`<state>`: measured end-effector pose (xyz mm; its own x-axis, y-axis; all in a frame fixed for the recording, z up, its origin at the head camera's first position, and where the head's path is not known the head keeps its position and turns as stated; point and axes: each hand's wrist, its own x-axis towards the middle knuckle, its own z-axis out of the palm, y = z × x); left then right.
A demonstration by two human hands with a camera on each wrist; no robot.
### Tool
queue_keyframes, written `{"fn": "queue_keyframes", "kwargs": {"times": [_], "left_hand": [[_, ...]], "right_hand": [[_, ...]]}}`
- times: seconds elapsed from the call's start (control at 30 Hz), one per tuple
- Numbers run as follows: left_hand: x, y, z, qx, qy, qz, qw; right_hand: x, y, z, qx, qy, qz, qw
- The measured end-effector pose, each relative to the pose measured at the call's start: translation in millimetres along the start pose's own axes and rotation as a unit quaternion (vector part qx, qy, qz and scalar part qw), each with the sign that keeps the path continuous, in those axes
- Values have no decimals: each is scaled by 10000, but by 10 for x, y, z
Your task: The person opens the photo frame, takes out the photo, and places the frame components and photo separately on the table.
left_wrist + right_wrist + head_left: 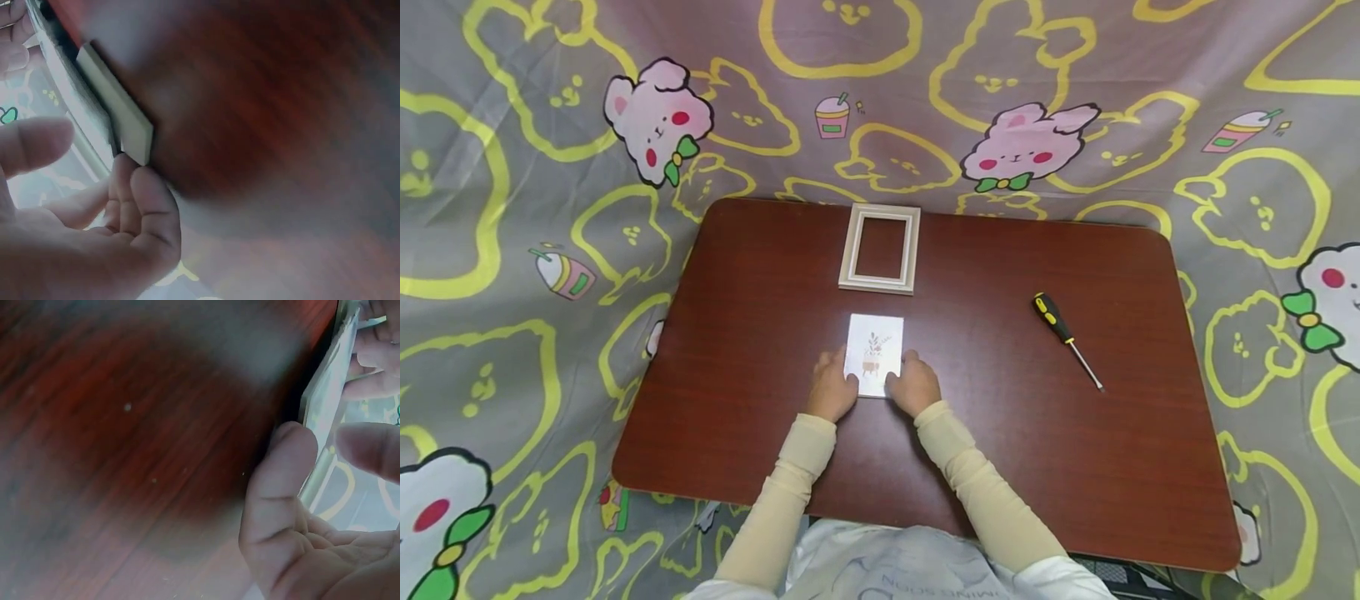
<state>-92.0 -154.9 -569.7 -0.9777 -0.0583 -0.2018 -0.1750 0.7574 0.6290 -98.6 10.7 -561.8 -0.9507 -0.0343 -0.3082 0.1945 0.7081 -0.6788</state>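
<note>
A white rectangular card printed with a potted plant [873, 350] is held between both hands at the near middle of the table. On its left side, my left hand [832, 389] grips the near corner, thumb over the face. My right hand [914, 385] holds the opposite near corner in the same way. In the left wrist view, the left hand's fingers [156, 206] are curled at the card's edge. The right wrist view shows the right hand's curled fingers [281, 481] against the card [328, 384], seen nearly edge-on.
Beyond the card, a cream picture frame [850, 250] lies flat, the tabletop visible through its opening. A black-and-yellow screwdriver [1060, 325] lies to the right, its tip toward the near right. The brown table [737, 333] has rounded corners and a patterned curtain [895, 100] behind it.
</note>
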Motion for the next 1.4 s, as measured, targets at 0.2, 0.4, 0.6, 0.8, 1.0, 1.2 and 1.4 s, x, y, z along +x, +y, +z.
{"fn": "queue_keyframes", "kwargs": {"times": [0.2,0.4,0.6,0.8,1.0,1.2,1.4], "left_hand": [[-42,84,15,-32,321,-145,9994],[-114,158,46,385,457,147,9981],[-199,245,74,984,475,455,9930],[-260,293,123,1483,289,594,9867],[-305,326,130,1458,52,616,9874],[-291,333,124,1151,15,674,9911],[-271,313,136,963,-48,605,9935]], "right_hand": [[7,10,-6,131,-11,51,9999],[16,55,-16,283,74,115,9995],[15,66,-37,255,176,192,9993],[43,92,-49,353,355,340,9982],[89,142,-78,747,586,343,9949],[128,187,-124,1301,557,448,9889],[161,216,-119,1837,280,786,9794]]}}
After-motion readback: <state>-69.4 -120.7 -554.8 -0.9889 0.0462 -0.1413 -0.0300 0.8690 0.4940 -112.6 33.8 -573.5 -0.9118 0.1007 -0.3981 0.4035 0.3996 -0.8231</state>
